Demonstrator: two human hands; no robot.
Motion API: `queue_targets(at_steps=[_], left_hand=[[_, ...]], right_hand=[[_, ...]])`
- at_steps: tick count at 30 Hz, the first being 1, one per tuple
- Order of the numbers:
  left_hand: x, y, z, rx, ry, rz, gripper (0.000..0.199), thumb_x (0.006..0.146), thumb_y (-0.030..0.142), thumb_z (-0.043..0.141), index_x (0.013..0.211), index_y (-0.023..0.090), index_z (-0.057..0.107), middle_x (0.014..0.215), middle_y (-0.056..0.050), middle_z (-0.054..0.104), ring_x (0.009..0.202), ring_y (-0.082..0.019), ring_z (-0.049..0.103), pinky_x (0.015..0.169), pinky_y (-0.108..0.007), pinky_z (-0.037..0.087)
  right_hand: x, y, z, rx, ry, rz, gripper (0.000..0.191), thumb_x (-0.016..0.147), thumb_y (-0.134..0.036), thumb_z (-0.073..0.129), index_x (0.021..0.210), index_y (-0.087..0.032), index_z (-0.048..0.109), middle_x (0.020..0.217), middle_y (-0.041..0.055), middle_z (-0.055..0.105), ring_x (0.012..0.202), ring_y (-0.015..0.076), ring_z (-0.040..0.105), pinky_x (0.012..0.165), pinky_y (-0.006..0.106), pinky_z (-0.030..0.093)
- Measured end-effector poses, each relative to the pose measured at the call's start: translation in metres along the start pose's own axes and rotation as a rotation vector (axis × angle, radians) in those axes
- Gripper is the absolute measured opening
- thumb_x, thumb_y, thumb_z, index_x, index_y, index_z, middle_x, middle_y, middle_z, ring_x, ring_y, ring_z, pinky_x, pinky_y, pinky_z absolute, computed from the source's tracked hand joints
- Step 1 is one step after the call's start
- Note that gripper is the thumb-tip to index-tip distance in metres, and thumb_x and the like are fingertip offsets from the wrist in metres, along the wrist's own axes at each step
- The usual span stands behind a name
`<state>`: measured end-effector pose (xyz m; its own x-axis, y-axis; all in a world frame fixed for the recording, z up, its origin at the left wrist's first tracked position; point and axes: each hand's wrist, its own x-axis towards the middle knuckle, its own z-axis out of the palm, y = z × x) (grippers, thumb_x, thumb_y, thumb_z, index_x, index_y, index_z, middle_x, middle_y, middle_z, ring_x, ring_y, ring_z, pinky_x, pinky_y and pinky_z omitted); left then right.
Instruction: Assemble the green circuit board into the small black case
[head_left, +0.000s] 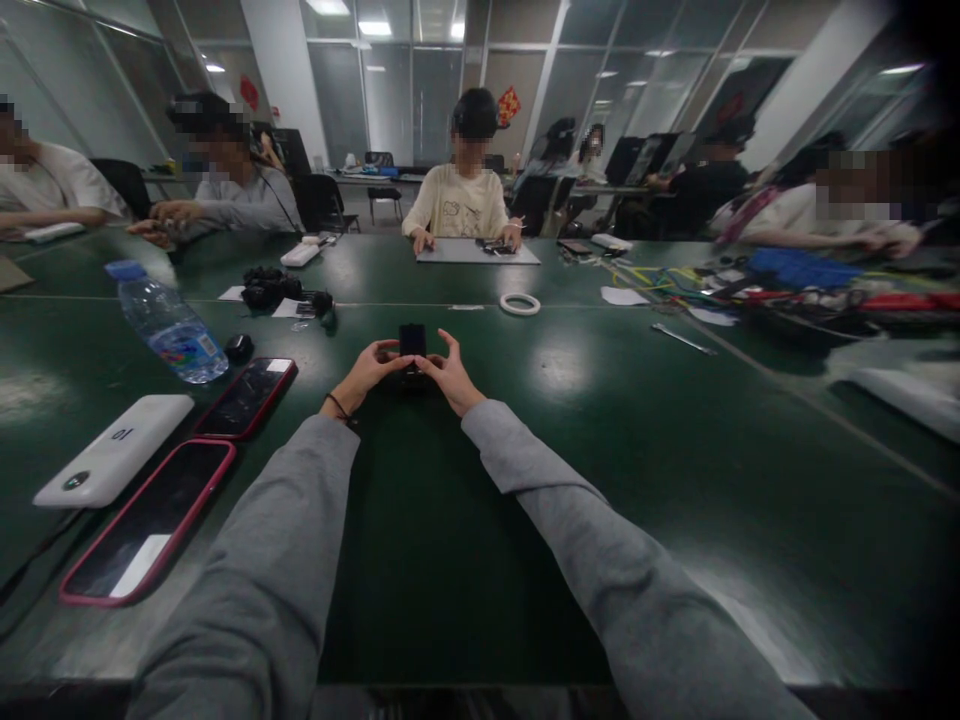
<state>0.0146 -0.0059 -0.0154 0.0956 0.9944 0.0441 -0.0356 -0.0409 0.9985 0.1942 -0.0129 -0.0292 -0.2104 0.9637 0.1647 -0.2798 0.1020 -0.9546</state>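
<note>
A small black box-shaped object (412, 339) stands upright between my two hands, over the green table (420, 560). My left hand (367, 368) grips it from the left, its thumb across the near side and its fingers curled behind. From the right, my right hand (454, 374) presses its thumb to the same lower part, with the index finger raised. My thumb tips meet in front of the object. Its underside is dark, and I cannot tell whether it rests on the tabletop.
To the left are a tilted-looking water bottle (171, 325), a small black cube (239, 348), two red-edged phones (251, 398) and a white power bank (116, 450). Beyond lie black devices (271, 290) and a white ring (519, 304). Cables (720, 285) spread rightward. Several people sit around.
</note>
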Motion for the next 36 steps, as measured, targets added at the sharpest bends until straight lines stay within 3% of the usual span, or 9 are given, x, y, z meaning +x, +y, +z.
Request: queue_targets(at_steps=[4,8,16,22,26,29,33,36], left_hand=[[0.001,-0.002,0.0,-0.036,0.007,0.01,0.073,0.062,0.036,0.085,0.123,0.013,0.053,0.099,-0.008,0.071,0.089,-0.019,0.067,0.086,-0.034,0.049],[0.002,-0.004,-0.001,-0.107,0.031,0.023,0.073,0.06,0.033,0.086,0.122,0.014,0.053,0.096,-0.006,0.071,0.088,-0.019,0.068,0.088,-0.035,0.049],[-0.001,-0.002,0.0,-0.113,0.003,0.014,0.065,0.063,0.033,0.084,0.12,0.016,0.057,0.102,-0.008,0.07,0.091,-0.018,0.066,0.087,-0.033,0.049],[0.004,-0.003,0.012,-0.116,0.051,0.032,0.053,0.069,0.039,0.08,0.114,0.017,0.061,0.106,-0.007,0.069,0.092,-0.015,0.064,0.083,-0.027,0.048],[0.005,-0.004,0.028,-0.252,0.002,-0.032,0.049,0.074,0.054,0.072,0.104,0.017,0.065,0.099,-0.007,0.069,0.085,-0.015,0.064,0.08,-0.028,0.049],[0.002,0.0,0.038,-0.285,-0.047,-0.071,0.059,0.075,0.067,0.063,0.105,0.017,0.067,0.095,-0.009,0.071,0.089,-0.02,0.065,0.083,-0.033,0.05],[-0.004,0.009,0.034,-0.32,-0.036,-0.148,0.077,0.072,0.082,0.049,0.109,0.017,0.068,0.092,-0.011,0.072,0.091,-0.026,0.066,0.081,-0.039,0.051],[-0.006,0.013,0.027,-0.357,0.002,-0.17,0.082,0.071,0.084,0.045,0.107,0.014,0.069,0.086,-0.013,0.071,0.088,-0.028,0.067,0.077,-0.04,0.053]], right_hand=[[-0.002,0.001,0.004,-0.046,0.02,-0.044,0.101,0.077,-0.039,0.079,0.15,-0.023,0.012,0.092,0.001,0.059,0.091,0.0196,0.062,0.098,0.041,0.048],[-0.003,0.006,0.007,-0.166,0.009,-0.057,0.102,0.079,-0.043,0.076,0.152,-0.025,0.007,0.105,0.0055,0.058,0.1,0.0212,0.06,0.099,0.042,0.047],[-0.002,0.012,0.009,-0.245,-0.001,-0.121,0.097,0.082,-0.031,0.073,0.152,-0.021,0.006,0.107,0.008,0.058,0.103,0.0227,0.059,0.099,0.043,0.047],[-0.012,-0.005,0.01,-0.596,0.193,-0.265,0.096,0.084,-0.026,0.067,0.153,-0.025,0.001,0.124,0.0121,0.05,0.113,0.0283,0.052,0.105,0.051,0.04],[-0.016,-0.01,0.012,-0.901,0.248,-0.408,0.084,0.086,-0.02,0.059,0.154,-0.022,0.01,0.135,0.0164,0.041,0.124,0.0353,0.04,0.106,0.058,0.034],[-0.021,-0.009,0.02,-1.106,0.127,-0.486,0.077,0.086,-0.017,0.056,0.153,-0.02,0.018,0.136,0.0175,0.039,0.127,0.0377,0.034,0.105,0.059,0.033],[-0.033,-0.011,0.037,-1.21,-0.164,-0.606,0.07,0.089,-0.018,0.054,0.152,-0.019,0.024,0.135,0.0152,0.04,0.129,0.0338,0.033,0.109,0.052,0.033],[-0.038,-0.014,0.044,-1.126,-0.175,-0.643,0.06,0.094,-0.025,0.047,0.151,-0.023,0.025,0.138,0.0121,0.038,0.132,0.0307,0.032,0.112,0.049,0.031]])
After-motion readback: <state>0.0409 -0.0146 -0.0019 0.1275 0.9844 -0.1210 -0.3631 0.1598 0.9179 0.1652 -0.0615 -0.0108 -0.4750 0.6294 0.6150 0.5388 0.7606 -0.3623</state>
